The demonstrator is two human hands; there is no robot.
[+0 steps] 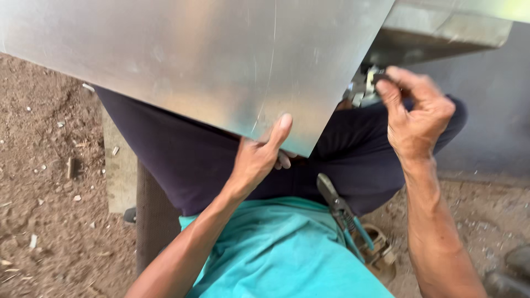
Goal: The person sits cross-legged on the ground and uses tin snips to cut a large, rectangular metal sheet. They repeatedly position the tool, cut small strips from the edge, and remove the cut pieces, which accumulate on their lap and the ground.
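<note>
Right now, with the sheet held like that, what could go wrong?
The left hand alone pinches the metal sheet at its bottom edge, so it could tip or slip, and the bare edge and corner could cut the fingers. The snips lie loose on the lap, likely to slide off. The right hand is busy pinching something small and dark, away from the sheet.

The metal sheet (193,55) at upper left looks smooth, dull-shiny, faintly scratched; the snips (337,207) show dark steel with teal plastic grips; trousers (182,160) and shirt (276,254) are matt cloth; the ground (49,193) is rough, crumbly dirt.
</note>
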